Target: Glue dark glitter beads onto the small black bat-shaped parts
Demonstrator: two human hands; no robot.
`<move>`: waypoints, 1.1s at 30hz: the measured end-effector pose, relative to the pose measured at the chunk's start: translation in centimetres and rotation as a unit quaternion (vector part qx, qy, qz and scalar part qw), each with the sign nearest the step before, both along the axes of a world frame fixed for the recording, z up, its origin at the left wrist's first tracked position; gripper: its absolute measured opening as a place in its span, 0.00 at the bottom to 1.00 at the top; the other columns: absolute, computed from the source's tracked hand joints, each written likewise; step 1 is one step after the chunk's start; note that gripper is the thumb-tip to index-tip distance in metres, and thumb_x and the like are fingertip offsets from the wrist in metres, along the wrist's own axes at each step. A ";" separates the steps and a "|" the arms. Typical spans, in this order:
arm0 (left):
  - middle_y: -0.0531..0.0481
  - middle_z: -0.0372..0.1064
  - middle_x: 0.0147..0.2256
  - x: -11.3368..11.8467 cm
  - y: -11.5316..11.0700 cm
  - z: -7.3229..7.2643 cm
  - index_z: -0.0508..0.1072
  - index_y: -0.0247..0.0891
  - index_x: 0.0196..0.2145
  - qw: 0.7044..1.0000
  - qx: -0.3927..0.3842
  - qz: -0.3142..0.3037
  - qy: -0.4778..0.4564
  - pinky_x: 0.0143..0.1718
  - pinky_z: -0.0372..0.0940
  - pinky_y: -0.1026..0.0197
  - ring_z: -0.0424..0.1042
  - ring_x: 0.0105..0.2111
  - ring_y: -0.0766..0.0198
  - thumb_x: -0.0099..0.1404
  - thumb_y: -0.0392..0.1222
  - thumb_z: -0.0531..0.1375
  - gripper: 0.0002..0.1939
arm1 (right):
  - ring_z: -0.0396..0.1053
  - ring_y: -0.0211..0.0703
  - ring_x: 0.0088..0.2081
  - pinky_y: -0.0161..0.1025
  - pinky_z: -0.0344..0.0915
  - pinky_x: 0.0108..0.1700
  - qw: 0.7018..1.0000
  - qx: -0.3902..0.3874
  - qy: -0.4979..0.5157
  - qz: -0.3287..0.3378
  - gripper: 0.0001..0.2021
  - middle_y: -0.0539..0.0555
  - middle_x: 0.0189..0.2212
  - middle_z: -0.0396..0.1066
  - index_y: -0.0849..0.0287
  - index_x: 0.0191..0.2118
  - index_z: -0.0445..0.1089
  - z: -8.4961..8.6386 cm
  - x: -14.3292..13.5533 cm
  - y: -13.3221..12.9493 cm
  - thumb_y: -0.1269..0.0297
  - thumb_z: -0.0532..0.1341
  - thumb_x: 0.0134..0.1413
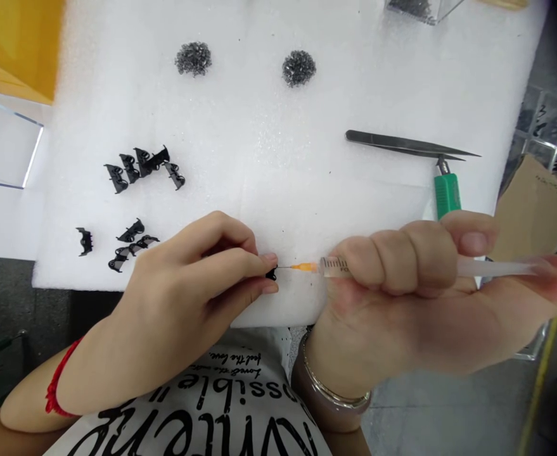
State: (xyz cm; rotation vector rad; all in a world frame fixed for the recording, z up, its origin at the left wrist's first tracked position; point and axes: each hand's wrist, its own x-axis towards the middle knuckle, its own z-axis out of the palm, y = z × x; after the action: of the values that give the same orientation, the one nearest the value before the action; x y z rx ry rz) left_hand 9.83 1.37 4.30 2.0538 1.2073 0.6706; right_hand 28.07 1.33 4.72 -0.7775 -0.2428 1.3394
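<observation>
My left hand (pixel 187 285) pinches a small black plastic part (pixel 272 273) between thumb and fingers, and most of that part is hidden. My right hand (pixel 402 285) is wrapped round a syringe (pixel 334 266) with an orange needle hub (pixel 304 266), its thumb at the plunger end. The thin needle points left, and its tip is at the black part; whether they touch I cannot tell. Left of my left hand lie more black parts (pixel 130 247), with another group of black parts (pixel 142 166) beyond them on the white foam sheet (pixel 259 139).
Two piles of tiny dark clear pieces (pixel 193 59) lie toward the far side. Black tweezers (pixel 402 142) and a green-handled tool (pixel 447 193) lie at the right. A yellow bin (pixel 19 47) and a clear box edge (pixel 33 155) stand left; torn cardboard (pixel 535 206) lies right.
</observation>
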 end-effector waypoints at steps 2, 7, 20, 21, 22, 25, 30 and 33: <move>0.50 0.69 0.36 0.0 0.0 0.0 0.77 0.35 0.35 1.000 0.004 -0.002 -0.005 0.31 0.65 0.72 0.68 0.30 0.75 0.62 0.33 0.63 0.02 | 0.37 0.30 0.16 0.31 0.50 0.19 1.000 0.004 0.006 0.001 0.36 0.42 0.13 0.40 0.58 0.23 0.50 -0.1 -0.1 0.0 0.37 0.20 0.54; 0.50 0.69 0.36 0.0 0.0 0.0 0.76 0.35 0.35 1.000 0.001 -0.004 -0.005 0.32 0.65 0.72 0.68 0.31 0.75 0.63 0.33 0.63 0.03 | 0.37 0.30 0.16 0.31 0.50 0.19 1.000 0.007 0.010 -0.002 0.36 0.42 0.13 0.40 0.58 0.23 0.50 -0.2 -0.2 0.0 0.37 0.19 0.55; 0.49 0.69 0.35 0.1 0.1 -0.1 0.77 0.33 0.34 1.000 0.017 -0.002 -0.005 0.29 0.65 0.71 0.69 0.29 0.74 0.62 0.33 0.64 0.02 | 0.36 0.30 0.16 0.32 0.47 0.19 1.000 0.022 0.006 0.006 0.32 0.42 0.13 0.41 0.57 0.23 0.45 -0.1 -0.2 -0.1 0.40 0.18 0.55; 0.49 0.69 0.36 0.1 0.1 -0.1 0.77 0.33 0.34 1.000 0.018 -0.003 -0.006 0.30 0.65 0.71 0.69 0.29 0.74 0.62 0.33 0.64 0.02 | 0.36 0.30 0.16 0.32 0.47 0.19 1.000 0.022 0.008 0.005 0.32 0.42 0.13 0.41 0.57 0.23 0.44 0.0 -0.2 -0.1 0.39 0.18 0.55; 0.49 0.69 0.36 0.1 0.1 -0.1 0.77 0.33 0.35 1.000 0.020 -0.001 -0.006 0.30 0.65 0.71 0.68 0.29 0.74 0.62 0.33 0.64 0.02 | 0.36 0.30 0.16 0.32 0.47 0.19 1.000 0.021 0.009 0.003 0.32 0.42 0.13 0.41 0.57 0.23 0.43 0.1 -0.2 -0.1 0.39 0.18 0.55; 0.49 0.69 0.35 0.2 0.1 -0.1 0.77 0.33 0.34 1.000 0.028 -0.002 -0.007 0.29 0.64 0.72 0.68 0.29 0.75 0.62 0.33 0.64 0.02 | 0.36 0.30 0.16 0.32 0.47 0.18 1.000 0.011 0.017 -0.005 0.31 0.42 0.13 0.41 0.57 0.23 0.41 0.4 -0.2 0.0 0.39 0.18 0.54; 0.49 0.69 0.35 0.3 0.2 -0.1 0.76 0.34 0.34 1.000 0.025 -0.003 0.001 0.29 0.65 0.72 0.68 0.29 0.74 0.62 0.33 0.64 0.02 | 0.36 0.30 0.15 0.32 0.47 0.18 1.000 0.006 0.001 -0.006 0.33 0.42 0.12 0.41 0.57 0.22 0.43 0.4 -0.2 -0.1 0.39 0.16 0.53; 0.50 0.69 0.36 0.2 0.1 0.0 0.76 0.36 0.35 1.000 0.017 -0.006 0.002 0.30 0.66 0.71 0.68 0.31 0.73 0.62 0.33 0.64 0.02 | 0.38 0.31 0.16 0.32 0.50 0.19 0.999 0.012 -0.041 -0.022 0.38 0.43 0.13 0.42 0.58 0.22 0.54 0.1 0.1 -0.4 0.40 0.18 0.56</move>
State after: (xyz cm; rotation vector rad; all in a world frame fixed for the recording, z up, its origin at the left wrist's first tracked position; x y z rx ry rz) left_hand 9.99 1.45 4.30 2.0888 1.1936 0.6859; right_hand 28.19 0.91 4.83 -0.8142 -0.3054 1.2621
